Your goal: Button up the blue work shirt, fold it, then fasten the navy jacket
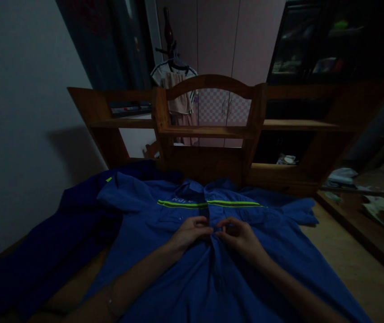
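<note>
A blue work shirt (pixel 165 269) with a yellow-green reflective stripe across the chest lies spread front-up on a wooden surface. My left hand (pixel 192 231) and my right hand (pixel 240 233) meet at the shirt's front placket just below the stripe. Both pinch the fabric edges there with curled fingers. Whether a button is between the fingers is too dark to tell. The collar points away from me, toward the wooden headboard.
A darker blue garment (pixel 43 251) lies to the left of the shirt by the wall. A wooden headboard with shelves (pixel 208 130) stands behind. A low wooden ledge (pixel 363 224) with cloth and small items runs along the right. Clothes hang on a rack behind.
</note>
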A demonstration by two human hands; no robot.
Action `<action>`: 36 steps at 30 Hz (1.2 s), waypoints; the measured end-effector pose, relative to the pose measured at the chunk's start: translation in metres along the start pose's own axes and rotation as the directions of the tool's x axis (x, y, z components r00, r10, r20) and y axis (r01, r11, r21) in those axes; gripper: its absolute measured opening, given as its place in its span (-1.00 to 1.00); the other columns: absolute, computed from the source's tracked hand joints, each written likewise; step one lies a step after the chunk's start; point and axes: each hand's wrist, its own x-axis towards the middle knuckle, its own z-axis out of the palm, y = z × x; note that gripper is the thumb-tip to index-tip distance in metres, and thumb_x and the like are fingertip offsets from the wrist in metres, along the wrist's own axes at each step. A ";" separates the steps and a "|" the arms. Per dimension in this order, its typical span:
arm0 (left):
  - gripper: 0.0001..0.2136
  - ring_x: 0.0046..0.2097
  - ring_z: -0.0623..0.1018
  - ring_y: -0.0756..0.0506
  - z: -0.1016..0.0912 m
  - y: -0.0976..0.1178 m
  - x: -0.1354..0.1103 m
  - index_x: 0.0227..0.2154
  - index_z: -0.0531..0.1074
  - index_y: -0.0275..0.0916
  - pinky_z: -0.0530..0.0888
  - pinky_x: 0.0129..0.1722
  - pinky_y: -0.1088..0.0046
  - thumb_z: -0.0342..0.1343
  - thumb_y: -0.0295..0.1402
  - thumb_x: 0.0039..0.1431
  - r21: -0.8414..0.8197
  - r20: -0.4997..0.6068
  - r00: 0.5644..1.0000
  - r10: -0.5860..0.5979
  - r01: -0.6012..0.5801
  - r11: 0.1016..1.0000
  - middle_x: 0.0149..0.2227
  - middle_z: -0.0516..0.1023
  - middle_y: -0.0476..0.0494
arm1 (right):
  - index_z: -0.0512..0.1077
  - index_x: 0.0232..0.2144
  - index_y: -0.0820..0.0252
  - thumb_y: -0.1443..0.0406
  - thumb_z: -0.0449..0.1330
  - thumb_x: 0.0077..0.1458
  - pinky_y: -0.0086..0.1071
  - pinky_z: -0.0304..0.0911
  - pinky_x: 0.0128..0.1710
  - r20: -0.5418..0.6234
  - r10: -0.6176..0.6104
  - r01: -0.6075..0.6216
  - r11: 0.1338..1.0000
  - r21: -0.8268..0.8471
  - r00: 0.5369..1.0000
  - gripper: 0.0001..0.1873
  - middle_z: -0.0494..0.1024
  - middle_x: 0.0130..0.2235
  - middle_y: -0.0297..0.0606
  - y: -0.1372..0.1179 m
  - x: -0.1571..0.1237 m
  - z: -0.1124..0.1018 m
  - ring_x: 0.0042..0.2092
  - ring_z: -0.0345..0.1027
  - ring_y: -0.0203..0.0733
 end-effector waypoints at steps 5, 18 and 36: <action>-0.61 -0.35 0.50 -0.04 -0.002 -0.003 0.000 -0.22 0.41 -0.41 0.37 -0.36 0.53 0.34 -0.32 -0.10 0.036 0.038 0.999 0.033 -0.035 0.999 -0.31 0.50 -0.20 | 0.41 -0.29 0.29 0.12 0.30 -0.07 -0.49 0.05 -0.57 -0.010 0.126 -0.124 0.986 0.115 0.992 -0.63 0.33 -0.54 -0.37 -0.005 0.002 -0.001 -0.55 0.17 -0.34; -0.77 -0.24 0.50 -0.07 0.009 -0.005 -0.006 -0.23 0.40 -0.30 0.39 -0.22 0.49 0.22 -0.39 0.04 0.469 0.071 0.935 0.348 -0.339 0.815 -0.29 0.50 -0.09 | 0.44 -0.36 0.33 0.06 0.23 0.03 -0.50 0.04 -0.63 -0.044 0.139 -0.140 0.990 -0.023 0.989 -0.62 0.35 -0.58 -0.35 0.001 0.000 -0.007 -0.60 0.17 -0.34; -0.87 -0.27 0.44 -0.05 0.011 0.003 -0.009 -0.27 0.40 -0.26 0.32 -0.28 0.51 0.15 -0.36 0.13 0.730 0.171 0.892 0.419 -0.400 0.554 -0.31 0.45 -0.04 | 0.40 -0.44 0.31 -0.01 0.30 -0.16 -0.50 -0.17 -0.71 -0.006 0.298 -0.295 0.945 0.140 0.954 -0.54 0.21 -0.67 -0.43 0.007 0.006 -0.010 -0.68 -0.04 -0.42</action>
